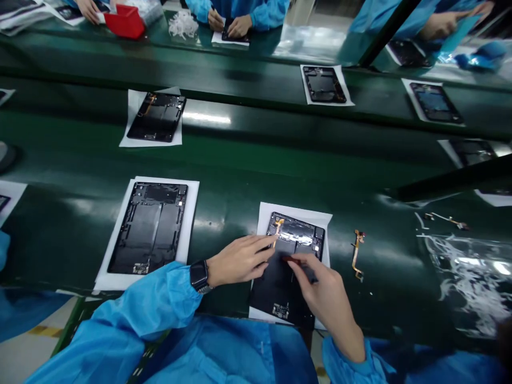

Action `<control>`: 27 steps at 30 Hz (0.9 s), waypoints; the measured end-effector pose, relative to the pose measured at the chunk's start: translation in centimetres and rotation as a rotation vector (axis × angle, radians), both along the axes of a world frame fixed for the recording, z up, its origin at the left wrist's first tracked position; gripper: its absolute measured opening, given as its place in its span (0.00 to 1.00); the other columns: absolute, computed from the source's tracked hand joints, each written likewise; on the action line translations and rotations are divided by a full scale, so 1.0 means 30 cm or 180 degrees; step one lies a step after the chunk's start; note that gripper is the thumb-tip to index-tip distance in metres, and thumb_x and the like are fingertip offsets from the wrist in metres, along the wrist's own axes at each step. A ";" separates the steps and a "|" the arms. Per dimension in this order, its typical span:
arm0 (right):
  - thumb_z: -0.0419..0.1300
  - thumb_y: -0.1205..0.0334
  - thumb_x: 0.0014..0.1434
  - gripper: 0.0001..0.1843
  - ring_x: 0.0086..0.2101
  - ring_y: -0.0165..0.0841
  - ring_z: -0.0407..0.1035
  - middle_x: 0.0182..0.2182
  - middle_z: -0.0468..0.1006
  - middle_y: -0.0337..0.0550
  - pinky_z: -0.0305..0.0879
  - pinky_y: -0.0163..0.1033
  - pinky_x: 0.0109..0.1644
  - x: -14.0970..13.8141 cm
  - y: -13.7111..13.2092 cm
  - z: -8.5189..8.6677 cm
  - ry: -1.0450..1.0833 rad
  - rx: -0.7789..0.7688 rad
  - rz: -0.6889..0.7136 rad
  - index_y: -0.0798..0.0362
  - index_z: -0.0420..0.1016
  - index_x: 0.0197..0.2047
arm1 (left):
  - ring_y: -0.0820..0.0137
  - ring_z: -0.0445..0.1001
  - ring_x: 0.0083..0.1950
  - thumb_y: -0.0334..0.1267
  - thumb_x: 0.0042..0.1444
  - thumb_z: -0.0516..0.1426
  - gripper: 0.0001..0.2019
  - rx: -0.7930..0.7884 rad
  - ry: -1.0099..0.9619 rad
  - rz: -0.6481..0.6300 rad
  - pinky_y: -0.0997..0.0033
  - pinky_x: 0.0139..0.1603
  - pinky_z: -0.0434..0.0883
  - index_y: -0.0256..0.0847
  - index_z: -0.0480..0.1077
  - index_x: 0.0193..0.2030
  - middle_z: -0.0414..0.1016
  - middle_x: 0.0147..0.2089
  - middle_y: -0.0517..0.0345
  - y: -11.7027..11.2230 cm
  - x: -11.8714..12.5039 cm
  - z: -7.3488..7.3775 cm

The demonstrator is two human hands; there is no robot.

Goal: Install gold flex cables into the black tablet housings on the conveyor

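The right hand [326, 301] is hiding much of the black tablet housing [272, 290], and a red sliver [288, 258] is showing at its fingers [308, 266], too small to tell. The top edge is cutting off a co-worker's blue sleeves [264, 10], while the right edge is slicing through a crumpled plastic bag [468, 282].

Electronics factory: green conveyor belt [240, 176], tablet housings [148, 229] on paper [192, 184] (blue smocks [112, 325]).

Blue sleeves [148, 304] — black tablet housing [276, 288] on white paper [294, 213], amber flex cable [358, 253], dark green belt [240, 176]
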State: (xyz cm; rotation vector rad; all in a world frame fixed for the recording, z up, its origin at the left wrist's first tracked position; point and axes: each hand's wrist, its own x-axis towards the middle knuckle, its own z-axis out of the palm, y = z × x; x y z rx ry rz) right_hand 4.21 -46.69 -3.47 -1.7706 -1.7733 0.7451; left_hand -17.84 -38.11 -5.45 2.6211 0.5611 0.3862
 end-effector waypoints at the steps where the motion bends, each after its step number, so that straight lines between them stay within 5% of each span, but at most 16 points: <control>1: 0.54 0.60 0.68 0.07 0.37 0.38 0.74 0.39 0.79 0.44 0.69 0.41 0.41 -0.021 0.004 0.005 -0.0231 0.0122 0.0176 0.50 0.72 0.46 | 0.57 0.56 0.70 0.36 0.64 0.54 0.22 -0.0081 -0.0085 0.0048 0.55 0.68 0.62 0.35 0.59 0.63 0.55 0.70 0.41 0.005 -0.006 -0.002; 5: 0.51 0.67 0.68 0.08 0.31 0.39 0.72 0.33 0.78 0.46 0.67 0.42 0.35 -0.101 0.032 0.007 -0.0966 0.0385 0.0721 0.54 0.71 0.42 | 0.53 0.47 0.74 0.41 0.62 0.58 0.34 -0.0288 -0.0173 0.0173 0.49 0.71 0.55 0.34 0.48 0.69 0.51 0.71 0.37 0.024 -0.019 -0.009; 10: 0.50 0.71 0.67 0.09 0.31 0.40 0.72 0.31 0.77 0.47 0.67 0.42 0.34 -0.155 0.060 0.006 -0.1186 0.0509 0.0928 0.56 0.71 0.39 | 0.52 0.47 0.73 0.42 0.58 0.62 0.38 -0.0438 -0.0178 0.0170 0.50 0.72 0.53 0.34 0.48 0.69 0.51 0.71 0.36 0.030 -0.019 -0.021; 19: 0.54 0.66 0.67 0.06 0.33 0.36 0.75 0.35 0.79 0.43 0.69 0.37 0.36 -0.125 0.043 -0.012 -0.0551 0.0381 0.0480 0.53 0.71 0.45 | 0.52 0.45 0.74 0.32 0.58 0.56 0.37 -0.0595 -0.0397 0.0451 0.50 0.73 0.50 0.30 0.44 0.70 0.49 0.71 0.33 0.005 -0.005 -0.036; 27: 0.56 0.63 0.67 0.06 0.35 0.36 0.76 0.36 0.80 0.44 0.71 0.37 0.38 -0.117 0.015 -0.003 -0.0485 0.0321 0.0305 0.52 0.73 0.46 | 0.51 0.41 0.75 0.41 0.58 0.60 0.44 -0.0697 -0.0321 0.0266 0.48 0.73 0.49 0.32 0.37 0.72 0.45 0.73 0.34 0.014 -0.019 -0.034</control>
